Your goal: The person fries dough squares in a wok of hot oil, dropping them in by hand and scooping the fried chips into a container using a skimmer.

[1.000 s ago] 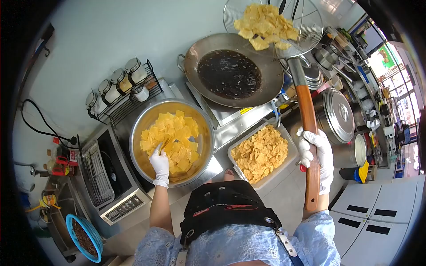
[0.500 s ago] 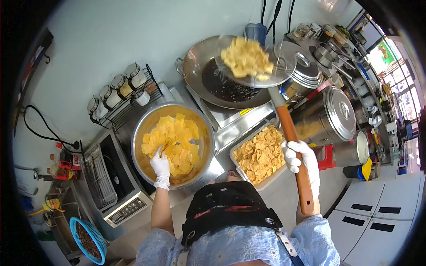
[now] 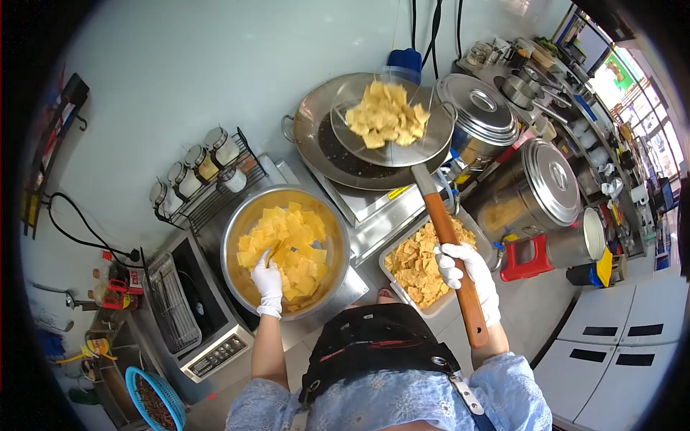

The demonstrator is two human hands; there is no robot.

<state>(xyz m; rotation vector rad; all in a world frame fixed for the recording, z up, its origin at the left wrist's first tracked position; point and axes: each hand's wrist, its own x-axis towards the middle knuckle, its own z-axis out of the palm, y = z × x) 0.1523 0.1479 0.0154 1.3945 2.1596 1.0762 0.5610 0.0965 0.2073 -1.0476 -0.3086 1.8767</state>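
My gloved right hand [image 3: 467, 273] is wrapped around the wooden handle of a large wire skimmer [image 3: 424, 147]. A heap of pale fried pieces [image 3: 388, 115] sits in the skimmer's mesh, above a wide wok [image 3: 305, 136] of dark oil. Inside a big steel bowl [image 3: 341, 237] on the left, my gloved left hand [image 3: 267, 287] touches the thin yellow squares [image 3: 291, 237]. Its fingers look closed on some of them, the tips partly hidden. Below the wok, a rectangular tub [image 3: 392, 267] holds a pile of golden fried pieces [image 3: 424, 269].
A wire rack with spice jars [image 3: 190, 179] stands against the wall. Left of the bowl is a cooktop with a control panel [image 3: 215, 357]. Lidded steel pots [image 3: 552, 179] and a red-handled steel container [image 3: 568, 241] crowd the right side. A blue basket [image 3: 172, 402] is at lower left.
The skimmer and my right hand have shifted left, and the skimmer's heap now sits more over the wok's middle. My left hand stays at the yellow squares. The view has tilted slightly.
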